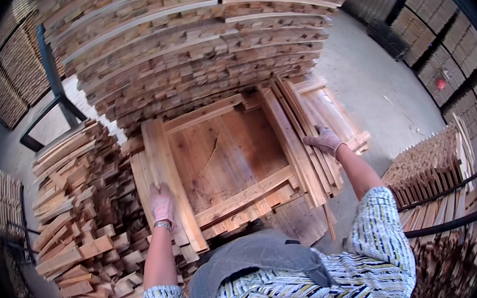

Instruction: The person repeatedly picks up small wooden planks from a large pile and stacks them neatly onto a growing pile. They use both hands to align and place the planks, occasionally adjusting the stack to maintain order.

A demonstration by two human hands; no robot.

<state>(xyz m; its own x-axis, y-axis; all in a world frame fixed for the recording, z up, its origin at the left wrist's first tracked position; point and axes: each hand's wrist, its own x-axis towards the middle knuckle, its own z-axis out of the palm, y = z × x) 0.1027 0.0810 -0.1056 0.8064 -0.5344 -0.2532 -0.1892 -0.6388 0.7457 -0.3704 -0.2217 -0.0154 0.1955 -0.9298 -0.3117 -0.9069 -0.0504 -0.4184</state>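
Observation:
My left hand, in a pinkish knit glove, is closed on a long wooden board at the left side of a wooden panel. Its fingertips are partly hidden. A similar glove covers my right hand, whose fingers reach over several narrow wooden boards on the right side and grip them. Between the hands lies the flat brown wooden panel, framed by a crosspiece near me and another at the far end. A thin splinter rests on the panel.
A tall stack of lumber rises just beyond the panel. Loose wood offcuts are heaped at left, beside a dark metal frame. Bundled slats stand at right near a black rail. Grey floor shows at far right.

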